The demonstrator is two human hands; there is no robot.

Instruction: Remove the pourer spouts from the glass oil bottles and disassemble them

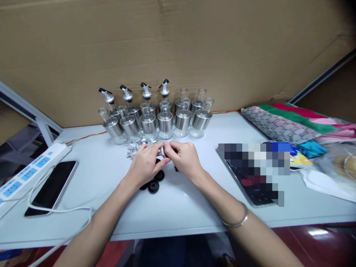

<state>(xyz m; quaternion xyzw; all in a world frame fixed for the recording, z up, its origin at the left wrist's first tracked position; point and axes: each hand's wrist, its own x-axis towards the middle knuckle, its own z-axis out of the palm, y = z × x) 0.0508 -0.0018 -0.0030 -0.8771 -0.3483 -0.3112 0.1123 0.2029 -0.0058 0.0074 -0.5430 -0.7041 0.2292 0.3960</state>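
My left hand [147, 163] and my right hand [185, 157] meet over the middle of the table. Between their fingertips they grip a small silver and black pourer piece [162, 150], partly covered by the fingers. Below my left hand lie several round black stopper discs [153, 186]. Small black parts [177, 169] are partly hidden under my right hand. Just beyond my left fingers is a pile of silver pourer parts [132, 146]. Behind it stand rows of glass bottles with steel sleeves [165, 122]; several at the back carry silver pourers with black levers [146, 90].
A white power strip [30, 170] with a cable and a phone [52, 188] lie at the left. On the right are a dark tablet-like device [244, 181], partly pixelated, a patterned cloth [275, 124] and plastic packets [311, 150]. A cardboard wall [178, 48] closes the back.
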